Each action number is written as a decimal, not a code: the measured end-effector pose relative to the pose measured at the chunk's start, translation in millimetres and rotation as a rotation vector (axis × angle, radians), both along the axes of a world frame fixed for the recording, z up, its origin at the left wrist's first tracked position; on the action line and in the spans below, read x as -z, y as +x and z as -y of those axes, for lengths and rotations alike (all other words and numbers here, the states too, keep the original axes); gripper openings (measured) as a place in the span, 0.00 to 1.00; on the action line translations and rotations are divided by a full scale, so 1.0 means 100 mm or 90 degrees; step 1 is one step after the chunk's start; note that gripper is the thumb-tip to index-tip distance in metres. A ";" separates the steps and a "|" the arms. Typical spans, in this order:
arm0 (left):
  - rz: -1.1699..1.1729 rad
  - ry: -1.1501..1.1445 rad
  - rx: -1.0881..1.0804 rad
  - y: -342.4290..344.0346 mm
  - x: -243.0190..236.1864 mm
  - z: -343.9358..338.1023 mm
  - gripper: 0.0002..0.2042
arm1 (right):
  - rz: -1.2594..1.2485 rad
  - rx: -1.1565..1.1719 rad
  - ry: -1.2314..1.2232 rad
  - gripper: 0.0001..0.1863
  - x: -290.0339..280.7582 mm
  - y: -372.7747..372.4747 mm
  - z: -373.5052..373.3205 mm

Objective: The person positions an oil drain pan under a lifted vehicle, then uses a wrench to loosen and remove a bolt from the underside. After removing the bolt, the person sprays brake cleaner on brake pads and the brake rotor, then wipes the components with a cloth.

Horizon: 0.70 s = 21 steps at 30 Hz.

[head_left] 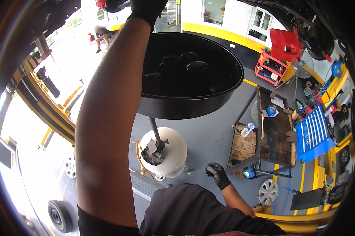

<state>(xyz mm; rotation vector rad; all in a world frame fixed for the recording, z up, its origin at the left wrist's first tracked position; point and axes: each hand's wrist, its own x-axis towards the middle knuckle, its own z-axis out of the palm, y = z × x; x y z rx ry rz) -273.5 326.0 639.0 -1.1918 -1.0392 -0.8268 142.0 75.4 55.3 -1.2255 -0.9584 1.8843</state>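
Note:
My left arm reaches up past a wide black drain pan (193,106). My left hand (148,10), in a black glove, is cut off by the top edge, so its fingers and anything in them are hidden. The pan, with shiny dark reflections inside, sits on a pole (155,131) rising from a round white tank (175,145). A crumpled dark rag (152,156) lies on the tank by the pole. Low down beside my body, my right hand (218,176), also in a black glove, hangs with loosely bent fingers and nothing visible in it.
Dark vehicle underside (303,11) hangs overhead. To the right stand a metal workbench (277,129) with a plastic bottle (248,129), a blue tool chest (315,133) and a red cart (270,69). A yellow lift post (47,110) and a tyre (59,215) are left. Someone sits far back.

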 end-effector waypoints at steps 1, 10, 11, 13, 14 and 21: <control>0.011 0.106 0.099 -0.01 0.00 0.00 0.15 | 0.013 0.007 -0.008 0.14 0.01 0.01 0.00; 0.057 0.015 0.210 -0.09 0.02 -0.07 0.13 | 0.017 -0.003 -0.026 0.13 0.13 0.02 0.00; 0.069 -0.049 0.183 -0.10 0.01 -0.09 0.12 | -0.004 -0.001 -0.029 0.13 0.14 0.02 0.00; 0.047 -0.047 0.153 -0.10 0.00 -0.09 0.12 | -0.034 0.000 -0.042 0.12 0.16 0.01 0.00; 0.011 0.017 0.150 -0.09 0.00 -0.07 0.12 | -0.021 -0.002 -0.037 0.12 0.17 0.01 0.01; 0.095 -0.142 0.118 0.10 0.02 0.11 0.12 | 0.016 -0.006 -0.021 0.13 0.22 0.02 0.03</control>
